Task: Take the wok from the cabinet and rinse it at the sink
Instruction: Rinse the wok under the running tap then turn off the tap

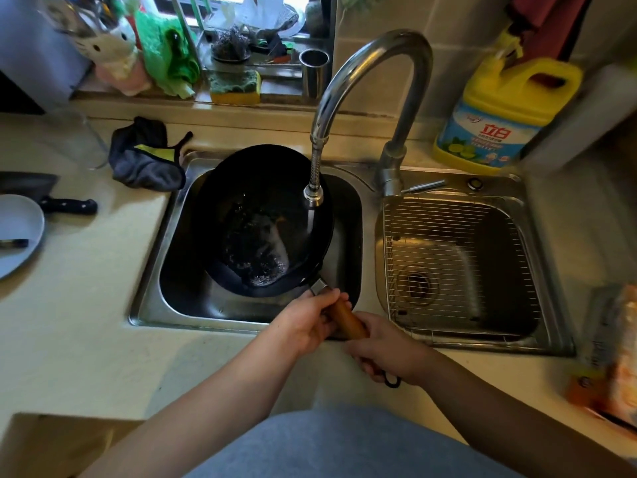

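Note:
A black wok (241,188) sits tilted in the left basin of the steel sink (151,270), with water pooled and bubbling in its bottom. The curved faucet (362,63) ends over the wok's right side and a thin stream runs from its spout. The wok's brown wooden handle (348,320) points toward me over the sink's front edge. My left hand (306,322) is closed around the upper part of the handle. My right hand (386,346) grips the handle's lower end, where a black loop hangs out.
The right basin (458,263) holds a wire rack. A yellow detergent jug (499,112) stands behind it. A dark cloth (148,157) lies left of the sink, a knife (65,205) and a grey plate (17,232) farther left. A sponge (236,86) rests on the sill.

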